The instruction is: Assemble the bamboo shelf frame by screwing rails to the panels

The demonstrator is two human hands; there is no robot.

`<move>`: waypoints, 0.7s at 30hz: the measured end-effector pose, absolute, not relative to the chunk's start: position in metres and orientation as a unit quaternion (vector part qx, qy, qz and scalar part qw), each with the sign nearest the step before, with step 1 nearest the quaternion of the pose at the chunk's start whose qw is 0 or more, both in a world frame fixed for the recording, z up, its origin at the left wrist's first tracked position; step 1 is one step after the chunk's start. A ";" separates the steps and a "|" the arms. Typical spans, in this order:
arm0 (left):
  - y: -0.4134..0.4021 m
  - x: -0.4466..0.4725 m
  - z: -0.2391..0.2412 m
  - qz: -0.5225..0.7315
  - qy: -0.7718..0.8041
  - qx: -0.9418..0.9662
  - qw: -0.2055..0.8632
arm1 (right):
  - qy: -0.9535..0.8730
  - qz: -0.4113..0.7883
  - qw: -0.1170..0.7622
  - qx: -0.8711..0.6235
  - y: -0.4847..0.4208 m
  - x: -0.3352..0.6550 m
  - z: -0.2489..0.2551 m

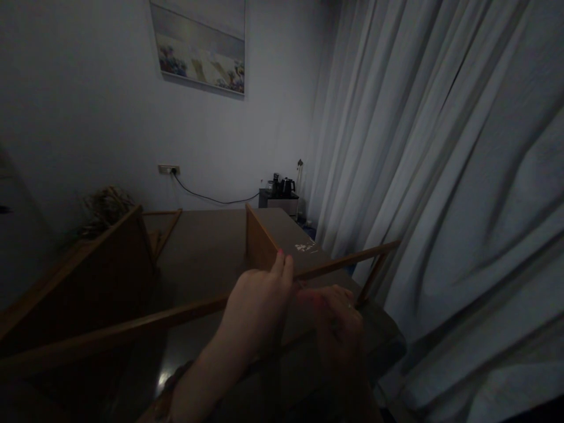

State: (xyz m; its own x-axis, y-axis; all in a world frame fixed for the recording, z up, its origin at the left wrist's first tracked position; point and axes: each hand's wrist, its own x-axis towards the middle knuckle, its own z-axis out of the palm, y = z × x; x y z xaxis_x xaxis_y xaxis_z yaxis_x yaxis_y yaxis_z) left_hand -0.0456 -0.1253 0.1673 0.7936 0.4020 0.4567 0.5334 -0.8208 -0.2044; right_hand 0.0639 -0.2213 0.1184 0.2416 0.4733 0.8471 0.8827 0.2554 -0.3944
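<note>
A wooden piece of furniture (207,252) lies in front of me in a dim room, with a flat brown panel, an upright board (259,241) and a long thin rail (132,326) running across it. My left hand (258,305) reaches forward over the rail. Its fingers are stretched out together and the tips touch the near corner of the upright board. My right hand (337,323) sits just to the right of it, lower and in shadow, with its fingers curled down against the dark wood. What they grip is hidden.
A side panel (88,264) of the furniture slopes up at the left. Grey curtains (440,176) hang along the right. A small stand with a kettle (282,194) is at the far wall, below a picture (200,44). A cable runs from a wall socket (168,170).
</note>
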 end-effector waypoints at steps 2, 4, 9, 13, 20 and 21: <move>-0.125 -0.045 0.167 -0.210 -0.254 -0.930 0.164 | -0.571 -0.202 0.552 -0.573 -0.224 0.062 0.119; -0.126 -0.045 0.167 -0.217 -0.256 -0.928 0.165 | -0.543 -0.204 0.578 -0.573 -0.227 0.062 0.119; -0.125 -0.044 0.163 -0.229 -0.255 -0.923 0.176 | -0.483 -0.214 0.623 -0.576 -0.237 0.068 0.113; -0.123 -0.044 0.159 -0.243 -0.244 -0.919 0.190 | -0.481 -0.237 0.594 -0.599 -0.244 0.082 0.087; -0.126 -0.053 0.165 -0.246 -0.255 -0.922 0.158 | -0.399 -0.140 0.594 -0.684 -0.234 0.109 0.015; -0.128 -0.056 0.167 -0.258 -0.256 -0.918 0.157 | -0.390 -0.099 0.602 -0.690 -0.230 0.112 0.005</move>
